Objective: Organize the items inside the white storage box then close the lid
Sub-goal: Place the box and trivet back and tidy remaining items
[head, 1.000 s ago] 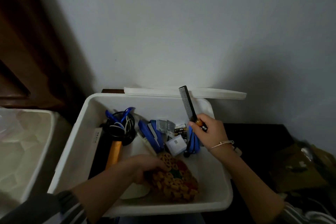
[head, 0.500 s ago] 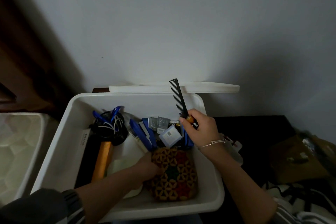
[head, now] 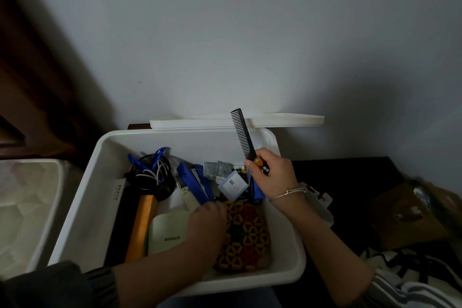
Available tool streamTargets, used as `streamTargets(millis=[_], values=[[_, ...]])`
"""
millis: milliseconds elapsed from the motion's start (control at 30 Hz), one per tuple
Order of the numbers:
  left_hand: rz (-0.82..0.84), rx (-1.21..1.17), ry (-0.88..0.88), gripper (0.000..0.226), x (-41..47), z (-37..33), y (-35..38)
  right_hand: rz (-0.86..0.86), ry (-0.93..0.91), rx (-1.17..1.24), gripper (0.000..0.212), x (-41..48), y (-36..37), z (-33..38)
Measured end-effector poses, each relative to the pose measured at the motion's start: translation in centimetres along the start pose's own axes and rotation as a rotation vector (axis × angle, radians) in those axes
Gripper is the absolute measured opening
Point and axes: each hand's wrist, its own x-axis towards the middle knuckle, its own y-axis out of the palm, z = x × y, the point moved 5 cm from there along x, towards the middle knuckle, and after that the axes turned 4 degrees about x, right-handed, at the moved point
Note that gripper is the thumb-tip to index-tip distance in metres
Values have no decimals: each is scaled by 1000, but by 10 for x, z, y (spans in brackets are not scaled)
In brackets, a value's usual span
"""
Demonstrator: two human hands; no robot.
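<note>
Flattened since a second ago, the patterned beaded mat point(head: 247, 235) now lies in the near right corner of the white storage box point(head: 82, 197). The left hand point(head: 207, 217) has slid to the mat's far left corner, fingers curled on its edge. The right hand point(head: 272, 175) grips a black comb point(head: 242, 132), raised teeth-up, and an orange-and-black battery point(head: 261, 164) over the far right side. The lid point(head: 287, 120) sits behind the far rim.

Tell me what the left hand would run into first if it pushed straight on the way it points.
Probably the blue stapler: the left hand, at the woven mat's far left corner, points away from the body, and the stapler's near end lies just beyond it. Depth is unclear.
</note>
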Motion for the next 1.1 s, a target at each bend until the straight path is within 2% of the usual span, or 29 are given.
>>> streamTargets(millis=[67,167,233,300,367,500,700,767,833,933,1000,1100], values=[[-51,105,253,63,-1,-12,-10,8,6,-6,19,1,0,0],[-114,247,785,63,-12,-27,-8,5,-8,-11,18,1,0,0],[-91,293,956,61,-17,-27,4,0,-15,-12,18,1,-1,0],[-37,324,1009,60,-17,-24,19,0,-10,-18,20,1,0,-2],[1,372,1004,62,-14,-22,30,0,-6,-14,22,1,0,-5],[-29,489,1000,70,-11,-20,39,-5,-28,-7,19,0,1,-5],[-107,464,969,63,-9,-16,32,0,-7,-1,17,1,1,-4],[-172,315,810,61,-4,2,16,-4,-10,-1,17,1,-1,-3],[-250,130,541,56,1,37,0,-18,-13,-2,19,1,-2,-2],[-222,-2,150,53,-8,96,4,-26,-5,-1,17,2,-2,-1],[-113,-70,46,61,-18,113,18,-37,10,12,14,2,-1,-3],[47,-123,82,67,-24,107,41,-72,28,25,15,1,-1,-7]])
